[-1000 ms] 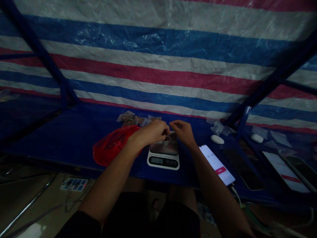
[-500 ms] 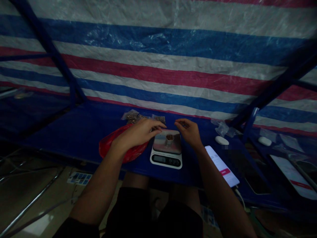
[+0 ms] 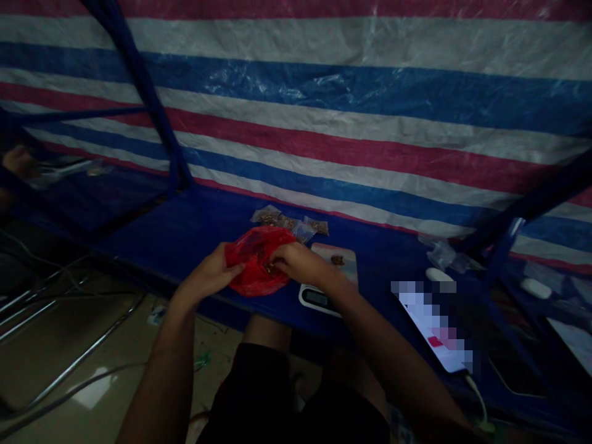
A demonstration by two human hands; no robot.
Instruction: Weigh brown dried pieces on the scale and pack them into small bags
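My left hand [image 3: 210, 275] and my right hand [image 3: 296, 261] both grip a crumpled red plastic bag [image 3: 254, 262], held up above the blue table. Brown bits show at its mouth by my right fingertips. Behind my right wrist sits a white digital kitchen scale [image 3: 319, 297], partly hidden by that arm. A small brown lump [image 3: 337, 260] lies on its platform. Several small clear packets of brown pieces [image 3: 289, 222] lie just beyond the red bag.
A phone with a pixelated screen [image 3: 430, 325] lies on the blue table [image 3: 194, 228] to the right, its cable trailing down. Further right are a white oval object [image 3: 437, 274] and a clear plastic bag [image 3: 439, 254]. A striped tarp [image 3: 324, 123] hangs behind, with blue frame poles. Another person's dim hand [image 3: 18, 161] shows far left.
Both hands have moved left off the scale and lifted the red bag from the table. The small metal cup no longer shows on the scale. My view has turned left.
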